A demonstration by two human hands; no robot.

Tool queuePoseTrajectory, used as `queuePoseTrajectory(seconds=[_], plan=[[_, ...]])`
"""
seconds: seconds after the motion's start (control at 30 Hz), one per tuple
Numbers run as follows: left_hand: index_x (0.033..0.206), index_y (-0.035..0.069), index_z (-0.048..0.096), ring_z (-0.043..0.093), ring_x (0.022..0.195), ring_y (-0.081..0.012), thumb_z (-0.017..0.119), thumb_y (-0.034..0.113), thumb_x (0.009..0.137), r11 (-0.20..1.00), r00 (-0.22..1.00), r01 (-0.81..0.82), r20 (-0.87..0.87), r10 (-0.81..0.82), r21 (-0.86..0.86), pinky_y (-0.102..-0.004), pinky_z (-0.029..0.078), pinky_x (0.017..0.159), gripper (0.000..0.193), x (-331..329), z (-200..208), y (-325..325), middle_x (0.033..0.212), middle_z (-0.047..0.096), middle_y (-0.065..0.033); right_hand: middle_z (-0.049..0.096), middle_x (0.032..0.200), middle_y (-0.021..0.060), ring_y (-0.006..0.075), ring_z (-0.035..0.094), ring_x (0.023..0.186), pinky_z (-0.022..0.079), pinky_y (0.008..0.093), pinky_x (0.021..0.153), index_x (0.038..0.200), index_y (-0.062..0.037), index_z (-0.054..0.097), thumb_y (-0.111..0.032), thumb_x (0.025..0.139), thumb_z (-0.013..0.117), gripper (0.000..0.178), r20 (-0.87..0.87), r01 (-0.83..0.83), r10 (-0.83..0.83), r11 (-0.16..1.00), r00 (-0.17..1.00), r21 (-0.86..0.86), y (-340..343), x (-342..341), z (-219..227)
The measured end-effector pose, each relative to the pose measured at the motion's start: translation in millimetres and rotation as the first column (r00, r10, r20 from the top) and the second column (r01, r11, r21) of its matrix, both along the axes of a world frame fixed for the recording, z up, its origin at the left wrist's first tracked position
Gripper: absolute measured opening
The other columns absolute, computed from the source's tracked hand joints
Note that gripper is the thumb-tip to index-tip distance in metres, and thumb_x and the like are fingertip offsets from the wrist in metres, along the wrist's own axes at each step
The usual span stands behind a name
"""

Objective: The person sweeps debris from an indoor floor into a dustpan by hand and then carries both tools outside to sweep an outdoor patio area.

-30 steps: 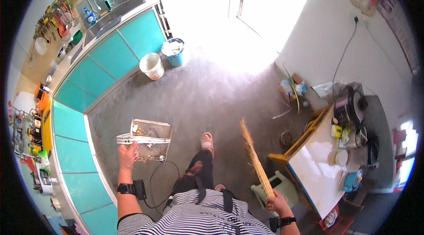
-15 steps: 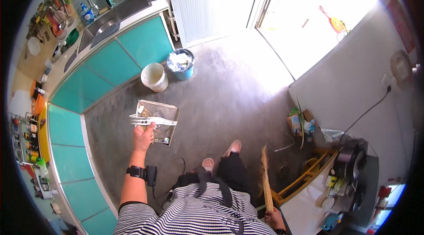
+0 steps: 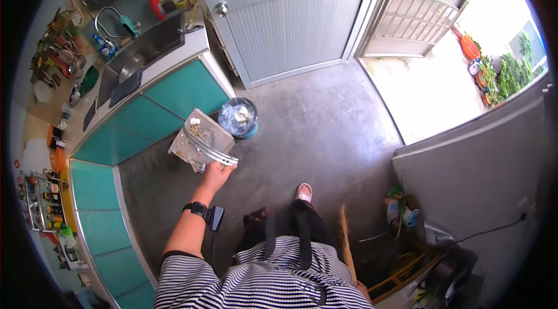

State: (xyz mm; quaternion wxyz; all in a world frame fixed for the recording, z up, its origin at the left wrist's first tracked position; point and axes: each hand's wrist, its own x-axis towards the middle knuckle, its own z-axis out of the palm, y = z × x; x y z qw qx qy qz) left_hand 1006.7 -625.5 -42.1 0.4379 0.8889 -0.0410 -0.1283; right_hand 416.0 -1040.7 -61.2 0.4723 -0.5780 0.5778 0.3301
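Note:
My left hand (image 3: 216,174) is closed around the pale handle of a dustpan (image 3: 216,130). Bits of dirt and scraps lie in the pan, which is tilted and hangs beside a blue trash bin (image 3: 251,132) lined with a clear plastic bag. At the lower edge, mostly hidden by my striped shirt, my right hand (image 3: 362,290) grips a straw broom (image 3: 346,239). The broom's bristles point away from me, along my right side. The pan covers the spot where a white bucket stood in view before.
Teal cabinets (image 3: 102,223) and a sink counter run along the left. Ahead stands a grey door (image 3: 296,33) beside a bright open doorway. To the right, a small box with leaves (image 3: 401,207) and a yellow frame (image 3: 401,274) rest near the wall.
The dustpan has moved right and forward in my left hand, closer to the trash bin, and turned. My feet have stepped. The broom stays at my right side.

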Motion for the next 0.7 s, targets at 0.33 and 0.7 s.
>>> queuePoseTrajectory(seconds=[0.33, 0.7], plan=[[0.083, 0.006, 0.067, 0.061, 0.080, -0.0360, 0.066, 0.041, 0.074, 0.883, 0.927, 0.279, -0.345, -0.146, 0.377, -0.0438, 0.048, 0.069, 0.036, 136.9, -96.0, -68.3, 0.082, 0.064, -0.0184, 0.059, 0.079, 0.0097, 0.0182, 0.054, 0.068, 0.045, 0.0307, 0.060, 0.114, 0.0015, 0.052, -0.012, 0.076, 0.058, 0.041, 0.041, 0.204, -0.204, 0.979, 0.978, 0.002, -6.0, 247.7, 129.1], [0.083, 0.007, 0.068, 0.064, 0.083, -0.0296, 0.067, 0.031, 0.076, 0.637, 0.759, 0.629, -0.532, -0.376, 0.447, -0.0401, 0.050, 0.069, 0.024, 161.8, -193.7, -123.2, 0.085, 0.066, -0.0150, 0.054, 0.070, 0.0053, 0.0135, 0.048, 0.056, 0.040, 0.0263, 0.049, 0.119, -0.0032, 0.050, -0.009, 0.076, 0.062, 0.045, 0.049, 0.469, -0.469, 0.865, 0.882, -0.177, 23.1, 318.7, 110.4]])
